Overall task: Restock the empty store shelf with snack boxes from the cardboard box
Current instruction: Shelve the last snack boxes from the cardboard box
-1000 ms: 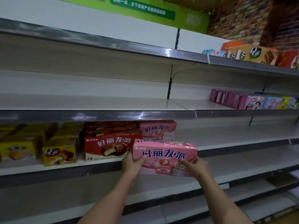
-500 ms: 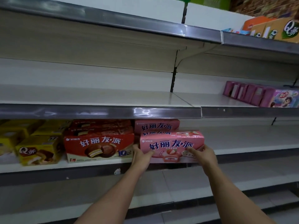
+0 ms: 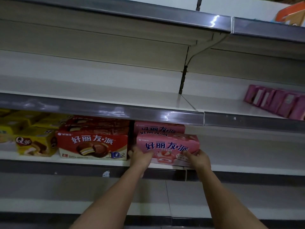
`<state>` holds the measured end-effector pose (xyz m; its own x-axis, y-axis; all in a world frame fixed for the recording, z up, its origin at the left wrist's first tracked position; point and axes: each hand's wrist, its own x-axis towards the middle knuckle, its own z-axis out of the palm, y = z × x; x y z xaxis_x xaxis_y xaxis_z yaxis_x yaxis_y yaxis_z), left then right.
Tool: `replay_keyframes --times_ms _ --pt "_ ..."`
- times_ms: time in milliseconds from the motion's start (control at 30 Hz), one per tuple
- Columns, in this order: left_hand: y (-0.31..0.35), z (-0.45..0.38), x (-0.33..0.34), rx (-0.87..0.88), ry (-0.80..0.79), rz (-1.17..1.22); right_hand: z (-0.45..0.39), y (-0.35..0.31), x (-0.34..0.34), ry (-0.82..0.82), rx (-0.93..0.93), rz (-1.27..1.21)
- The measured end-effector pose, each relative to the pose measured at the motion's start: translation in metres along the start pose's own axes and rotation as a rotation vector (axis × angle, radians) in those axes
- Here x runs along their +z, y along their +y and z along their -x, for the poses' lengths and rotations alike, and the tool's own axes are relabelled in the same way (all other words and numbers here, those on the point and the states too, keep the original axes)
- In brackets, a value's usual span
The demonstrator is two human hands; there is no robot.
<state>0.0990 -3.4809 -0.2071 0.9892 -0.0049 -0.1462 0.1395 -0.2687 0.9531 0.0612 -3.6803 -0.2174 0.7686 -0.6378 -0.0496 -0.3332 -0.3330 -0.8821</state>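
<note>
At the shelf's (image 3: 247, 167) front edge, left hand (image 3: 140, 156) and right hand (image 3: 198, 158) grip the pink snack box (image 3: 168, 146), set beside red boxes (image 3: 92, 144); much shelf right of it remains unfilled.

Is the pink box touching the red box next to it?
Apart. The head view shows a dark gap between the pink box and the red box, with the left hand at the pink box's left end.

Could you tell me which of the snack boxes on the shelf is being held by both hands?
The front pink box, right of the red box. The left hand and right hand hold its lower corners; another pink box sits untouched behind it.
</note>
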Motion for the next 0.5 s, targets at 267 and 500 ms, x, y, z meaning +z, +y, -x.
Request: replay_keyframes --times_ms 267,500 --pt "0.0 -0.022 0.008 0.0 0.036 0.088 -0.024 -0.012 0.015 -0.094 -0.002 -0.072" --pt "-0.006 -0.037 0.019 0.013 0.08 0.094 -0.039 -0.019 0.028 -0.103 0.001 -0.139"
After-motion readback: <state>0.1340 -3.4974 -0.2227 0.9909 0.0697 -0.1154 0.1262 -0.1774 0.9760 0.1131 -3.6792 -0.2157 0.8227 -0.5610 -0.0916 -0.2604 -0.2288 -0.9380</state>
